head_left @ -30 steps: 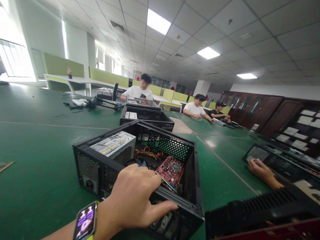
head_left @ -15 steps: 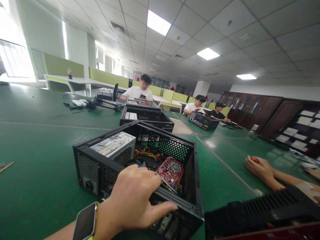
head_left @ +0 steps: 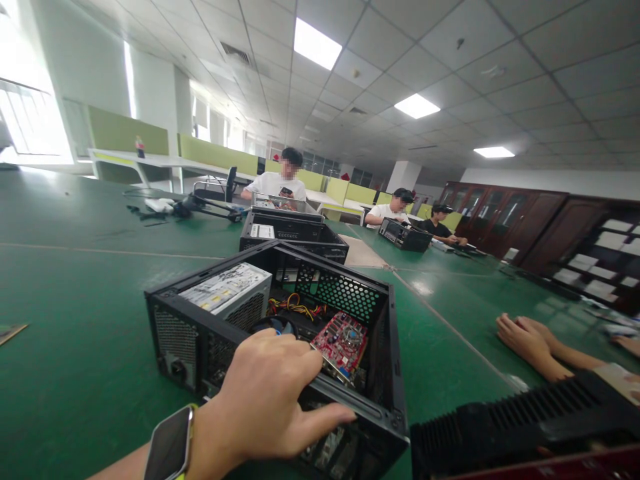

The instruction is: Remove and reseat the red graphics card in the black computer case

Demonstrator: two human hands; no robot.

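Head view: left hand (head_left: 265,400) curls over the computer case (head_left: 175,333) rim, steadying it on the desk (head_left: 75,293); right hand unseen.

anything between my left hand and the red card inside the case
Nothing visible. The left hand rests on the near rim of the case, and the red card sits just beyond it, uncovered from above.

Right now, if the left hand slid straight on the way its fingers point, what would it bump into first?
Probably the red graphics card inside the computer case, just beyond the left hand; depth is unclear.
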